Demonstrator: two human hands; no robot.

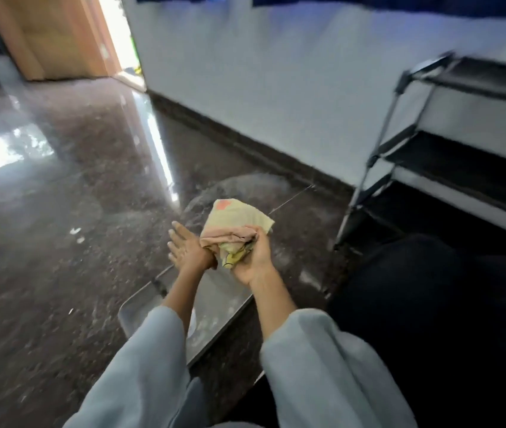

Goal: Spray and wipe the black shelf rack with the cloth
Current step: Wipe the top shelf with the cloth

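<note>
Yellow and peach fabric, the cloth, sits bunched in the right hand, whose fingers and thumb are curled round its lower folds while one flat corner with a pink patch sticks out toward the far side. Just left of it, the left hand is spread with fingers straight and apart, palm facing up, its heel meeting the edge of the bunched fabric near the right hand's wrist. Both forearms come out of loose grey sleeves at the near edge of the view. Below the hands, on the dark speckled floor, lies a flat metal tray, partly hidden by the arms. At the far right, against the white wall, stands the black shelf rack, with silver side poles and dark tiers, blurred by motion; the hands and the fabric are well apart from it. A wooden door stands at the far left beside a bright opening.
</note>
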